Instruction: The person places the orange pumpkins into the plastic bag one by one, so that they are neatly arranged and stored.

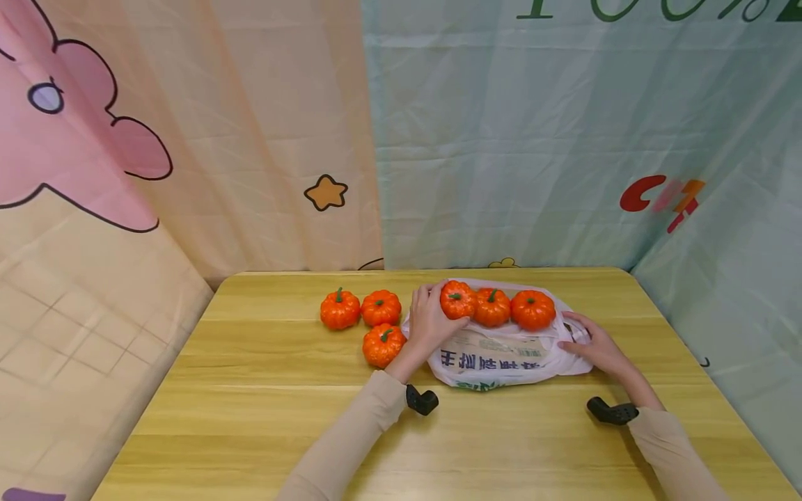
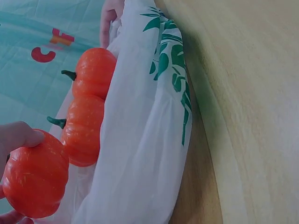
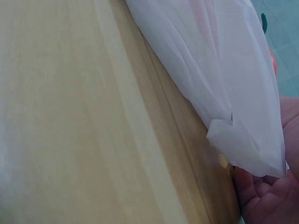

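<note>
A white plastic bag (image 1: 501, 358) with dark blue and green print lies on the table, its opening facing up. Two orange toy pumpkins (image 1: 532, 310) sit side by side in the opening. My left hand (image 1: 432, 320) holds a third pumpkin (image 2: 37, 175) at the bag's left end, thumb and fingers around its sides. The right hand (image 1: 598, 344) grips the bag's right end, thumb in front and fingers behind; in the right wrist view the bag's corner (image 3: 247, 144) partly covers that hand.
Left of the bag, three more orange pumpkins (image 1: 340, 309) are grouped on the wooden table (image 1: 263, 417), the closest one beside my left wrist. Printed curtains (image 1: 501, 139) hang behind the table and at both sides.
</note>
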A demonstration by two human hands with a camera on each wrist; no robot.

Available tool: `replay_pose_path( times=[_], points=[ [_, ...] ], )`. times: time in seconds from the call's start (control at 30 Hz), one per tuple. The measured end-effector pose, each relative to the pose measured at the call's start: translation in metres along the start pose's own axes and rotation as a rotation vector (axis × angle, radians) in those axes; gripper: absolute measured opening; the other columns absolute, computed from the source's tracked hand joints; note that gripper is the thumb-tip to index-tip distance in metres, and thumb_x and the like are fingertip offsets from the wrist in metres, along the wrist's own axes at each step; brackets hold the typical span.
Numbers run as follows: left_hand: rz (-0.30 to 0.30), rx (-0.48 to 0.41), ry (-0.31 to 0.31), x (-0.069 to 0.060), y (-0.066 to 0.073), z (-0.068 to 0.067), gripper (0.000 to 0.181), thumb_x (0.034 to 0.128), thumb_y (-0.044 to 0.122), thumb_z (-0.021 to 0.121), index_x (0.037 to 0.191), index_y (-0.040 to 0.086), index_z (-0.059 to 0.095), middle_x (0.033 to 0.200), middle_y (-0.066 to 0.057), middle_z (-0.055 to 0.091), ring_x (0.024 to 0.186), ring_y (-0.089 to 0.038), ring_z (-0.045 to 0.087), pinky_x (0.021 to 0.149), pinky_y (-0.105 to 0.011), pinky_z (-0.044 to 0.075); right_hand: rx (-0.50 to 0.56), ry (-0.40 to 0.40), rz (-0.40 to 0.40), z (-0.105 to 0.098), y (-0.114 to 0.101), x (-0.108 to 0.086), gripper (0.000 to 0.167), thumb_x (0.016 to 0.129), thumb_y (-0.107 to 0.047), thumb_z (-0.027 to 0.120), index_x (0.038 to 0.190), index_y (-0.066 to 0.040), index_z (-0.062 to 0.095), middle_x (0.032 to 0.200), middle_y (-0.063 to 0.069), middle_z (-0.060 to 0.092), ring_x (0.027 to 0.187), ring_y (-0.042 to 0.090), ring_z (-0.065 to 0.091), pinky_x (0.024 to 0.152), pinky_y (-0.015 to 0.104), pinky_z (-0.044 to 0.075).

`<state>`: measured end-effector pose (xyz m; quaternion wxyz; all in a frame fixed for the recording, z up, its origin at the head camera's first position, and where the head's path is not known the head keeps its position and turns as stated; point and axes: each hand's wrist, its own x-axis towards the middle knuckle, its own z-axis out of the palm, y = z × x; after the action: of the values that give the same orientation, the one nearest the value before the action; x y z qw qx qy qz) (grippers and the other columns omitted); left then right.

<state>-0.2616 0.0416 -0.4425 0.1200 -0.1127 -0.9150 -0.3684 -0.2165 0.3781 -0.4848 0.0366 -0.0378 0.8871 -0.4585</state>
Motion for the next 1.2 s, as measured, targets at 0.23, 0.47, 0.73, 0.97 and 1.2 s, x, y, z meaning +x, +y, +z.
replay_pose_path(
  times=[0.23,0.47,0.73,0.97,1.2],
  points=[
    [0.001,0.117,0.000,0.000,-0.005,0.004,0.075,0.0699,0.045,0.080,0.135,0.019,0.052,0.122,-0.008,0.057,0.113,-0.025,0.045,0.095,-0.042,0.041,-0.003,-0.008,0.014,0.000,-0.001,0.000,0.071,0.089,-0.014,0.066,0.146,0.005,0.028,0.149,0.037,0.020,0.134,0.055,0.019,0.105,0.073,0.017],
    [-0.010,0.115,0.019,-0.001,-0.009,0.008,0.074,0.0694,0.045,0.081,0.134,0.020,0.053,0.123,-0.006,0.059,0.109,-0.025,0.045,0.093,-0.042,0.041,-0.011,-0.006,0.015,0.000,-0.001,0.000,0.071,0.089,-0.014,0.066,0.146,0.005,0.028,0.149,0.037,0.021,0.134,0.055,0.020,0.105,0.073,0.017],
    [-0.016,0.136,0.038,-0.001,-0.014,0.011,0.074,0.0689,0.047,0.080,0.133,0.020,0.054,0.125,-0.004,0.061,0.114,-0.026,0.045,0.094,-0.044,0.040,-0.024,-0.002,0.014,0.000,0.000,0.000,0.071,0.089,-0.015,0.067,0.145,0.005,0.029,0.149,0.037,0.022,0.134,0.055,0.019,0.105,0.073,0.017],
    [-0.041,0.134,0.015,-0.001,-0.016,0.011,0.073,0.0699,0.048,0.080,0.132,0.021,0.054,0.130,-0.005,0.060,0.122,-0.028,0.044,0.102,-0.048,0.037,-0.012,-0.002,0.009,0.000,0.001,0.001,0.071,0.089,-0.014,0.067,0.145,0.005,0.029,0.149,0.037,0.021,0.135,0.055,0.019,0.105,0.073,0.017],
    [-0.060,0.144,-0.001,-0.001,-0.016,0.012,0.074,0.0704,0.046,0.081,0.134,0.022,0.051,0.124,-0.006,0.057,0.113,-0.028,0.051,0.100,-0.047,0.039,-0.004,-0.004,0.000,0.000,0.000,0.000,0.071,0.089,-0.013,0.067,0.145,0.006,0.029,0.149,0.037,0.021,0.135,0.056,0.018,0.105,0.073,0.017]
  ],
)
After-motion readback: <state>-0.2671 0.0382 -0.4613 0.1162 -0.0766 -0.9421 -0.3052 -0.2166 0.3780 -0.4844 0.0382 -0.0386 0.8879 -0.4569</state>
